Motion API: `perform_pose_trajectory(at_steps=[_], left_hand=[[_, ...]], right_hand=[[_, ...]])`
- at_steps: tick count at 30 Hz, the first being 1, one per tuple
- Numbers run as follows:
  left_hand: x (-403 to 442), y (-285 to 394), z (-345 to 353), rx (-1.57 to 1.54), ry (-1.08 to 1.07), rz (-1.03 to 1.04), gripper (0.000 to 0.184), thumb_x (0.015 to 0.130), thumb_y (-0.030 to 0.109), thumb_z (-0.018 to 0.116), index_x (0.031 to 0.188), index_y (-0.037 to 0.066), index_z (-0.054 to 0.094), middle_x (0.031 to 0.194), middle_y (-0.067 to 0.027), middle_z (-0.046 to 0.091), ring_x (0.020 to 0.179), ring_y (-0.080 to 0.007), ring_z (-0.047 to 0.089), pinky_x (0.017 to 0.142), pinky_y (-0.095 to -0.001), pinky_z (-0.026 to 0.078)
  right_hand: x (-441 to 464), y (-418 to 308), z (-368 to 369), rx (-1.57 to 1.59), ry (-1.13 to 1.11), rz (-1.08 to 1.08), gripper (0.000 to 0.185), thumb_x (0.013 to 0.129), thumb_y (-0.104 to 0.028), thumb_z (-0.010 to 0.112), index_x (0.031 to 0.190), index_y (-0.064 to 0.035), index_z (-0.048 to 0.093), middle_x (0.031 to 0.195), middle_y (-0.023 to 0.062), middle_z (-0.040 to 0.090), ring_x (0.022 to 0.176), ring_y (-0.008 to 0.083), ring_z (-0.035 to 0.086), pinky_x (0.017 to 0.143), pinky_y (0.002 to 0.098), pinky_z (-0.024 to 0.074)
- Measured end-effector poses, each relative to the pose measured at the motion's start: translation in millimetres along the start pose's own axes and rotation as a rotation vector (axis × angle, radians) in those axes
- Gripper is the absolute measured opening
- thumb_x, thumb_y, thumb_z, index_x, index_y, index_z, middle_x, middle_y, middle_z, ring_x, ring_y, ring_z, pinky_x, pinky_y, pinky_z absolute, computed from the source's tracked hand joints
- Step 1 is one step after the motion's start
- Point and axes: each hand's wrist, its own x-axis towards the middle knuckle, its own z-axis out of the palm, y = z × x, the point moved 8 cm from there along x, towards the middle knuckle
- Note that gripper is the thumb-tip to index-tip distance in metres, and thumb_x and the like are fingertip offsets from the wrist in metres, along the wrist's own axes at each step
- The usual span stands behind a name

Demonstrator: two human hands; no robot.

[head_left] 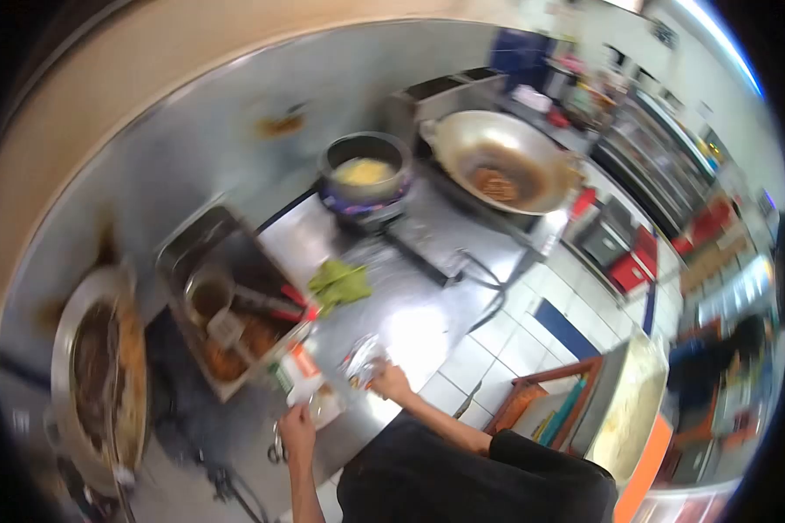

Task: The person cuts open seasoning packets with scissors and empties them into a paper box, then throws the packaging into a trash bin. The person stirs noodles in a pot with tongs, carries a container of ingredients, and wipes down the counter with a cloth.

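Silvery and crinkled, a see-through plastic bag [364, 359] lies at the fingertips of the right hand [392, 383], near the close edge of a shiny steel worktop [401, 301]. From my remote seat I see those fingers curled in against its side; blur keeps me from telling whether they pinch it. The left hand [296, 427] has its fingers drawn together, pointing at the lower end of a white packet printed green and orange [298, 368]. Dark loops, probably scissors [276, 446], show beside that hand, but I can't tell what it grips.

I'd judge the bag light, limp and a bit slippery, apt to crumple or slide. I would take it by a gathered edge, thumb against fingers, without squeezing the middle. The packet looks soft too, best held at a corner.

Further out lie a crumpled lime-green cloth [340, 285] and a rectangular metal tray [209, 228] with red-handled utensils [294, 301]. Beyond stand a dark round pot [364, 142] and a wide metal wok [462, 135].
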Motion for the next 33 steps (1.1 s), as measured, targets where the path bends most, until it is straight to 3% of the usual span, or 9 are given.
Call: perform_pose_trajectory(at_steps=[3,5,8,9,11,22,30,31,33], left_hand=[[-7,23,-5,0.055,0.011,0.075,0.015,0.086,0.008,0.063,0.097,0.001,0.070,0.084,-0.0202,0.068,0.073,-0.0363,0.067,0.064,-0.0418,0.053],[-11,9,-4,-0.127,0.086,-0.129,0.013,0.082,0.006,0.065,0.092,-0.001,0.070,0.082,-0.0173,0.068,0.072,-0.0311,0.066,0.071,-0.0383,0.050],[-14,13,-8,0.021,0.066,-0.022,0.017,0.083,0.006,0.065,0.096,-0.004,0.070,0.085,-0.0205,0.067,0.072,-0.0341,0.065,0.064,-0.0380,0.054],[-15,15,-8,0.064,0.040,0.020,0.017,0.082,0.006,0.065,0.095,-0.004,0.070,0.084,-0.0206,0.066,0.074,-0.0353,0.064,0.066,-0.0398,0.054],[-20,16,-13,0.066,0.096,-0.006,0.017,0.082,0.006,0.064,0.094,-0.004,0.070,0.083,-0.0208,0.065,0.075,-0.0366,0.063,0.068,-0.0421,0.052],[-25,13,2,0.073,0.268,-0.133,0.017,0.083,-0.001,0.059,0.096,-0.001,0.070,0.086,-0.0198,0.066,0.074,-0.0363,0.064,0.065,-0.0430,0.050],[-38,-12,10,0.061,0.299,-0.371,0.021,0.084,0.001,0.058,0.100,-0.002,0.071,0.082,-0.0148,0.071,0.071,-0.0169,0.064,0.065,-0.0307,0.050],[-40,6,6,0.044,0.481,-0.142,0.015,0.089,0.011,0.062,0.090,-0.002,0.070,0.071,-0.0126,0.068,0.065,-0.0189,0.063,0.060,-0.0335,0.048],[-44,15,2,0.127,0.476,-0.337,0.016,0.083,0.008,0.061,0.092,-0.003,0.069,0.080,-0.0177,0.068,0.074,-0.0297,0.064,0.069,-0.0419,0.048]], right_hand=[[-10,-49,-27,-0.161,0.058,-0.148,0.025,0.088,-0.019,0.054,0.086,0.0017,0.067,0.075,0.0196,0.066,0.065,0.0319,0.067,0.064,0.0462,0.0556],[-2,-62,-25,-0.310,0.080,-0.256,0.023,0.086,-0.017,0.055,0.083,0.0016,0.068,0.077,0.0203,0.066,0.066,0.0333,0.067,0.064,0.0465,0.0555],[-4,-69,6,-0.428,0.199,-0.805,0.019,0.079,-0.014,0.060,0.091,-0.0014,0.067,0.081,0.0226,0.065,0.073,0.0383,0.067,0.066,0.0489,0.0546],[-5,-76,2,-0.423,0.199,-0.823,0.019,0.079,-0.014,0.060,0.091,-0.0014,0.067,0.081,0.0226,0.065,0.073,0.0383,0.067,0.066,0.0489,0.0546],[7,-61,14,-0.335,-0.226,-0.451,0.021,0.079,-0.014,0.060,0.095,-0.0007,0.065,0.082,0.0228,0.066,0.077,0.0395,0.067,0.067,0.0494,0.0545],[9,-57,17,-0.230,-0.341,-0.551,0.028,0.083,-0.029,0.062,0.107,-0.0143,0.062,0.079,0.0143,0.069,0.074,0.0356,0.067,0.068,0.0496,0.0542],[2,-55,20,-0.200,-0.370,-0.595,0.022,0.085,-0.025,0.063,0.096,-0.0063,0.063,0.080,0.0185,0.067,0.075,0.0375,0.067,0.065,0.0506,0.0518],[-1,-56,19,-0.208,-0.415,-0.648,0.024,0.085,-0.024,0.062,0.096,-0.0029,0.063,0.080,0.0194,0.067,0.074,0.0379,0.066,0.064,0.0494,0.0524],[6,-45,35,-0.159,-0.257,-0.771,0.025,0.087,-0.021,0.059,0.103,-0.0029,0.061,0.083,0.0188,0.067,0.073,0.0383,0.067,0.064,0.0496,0.0532]])
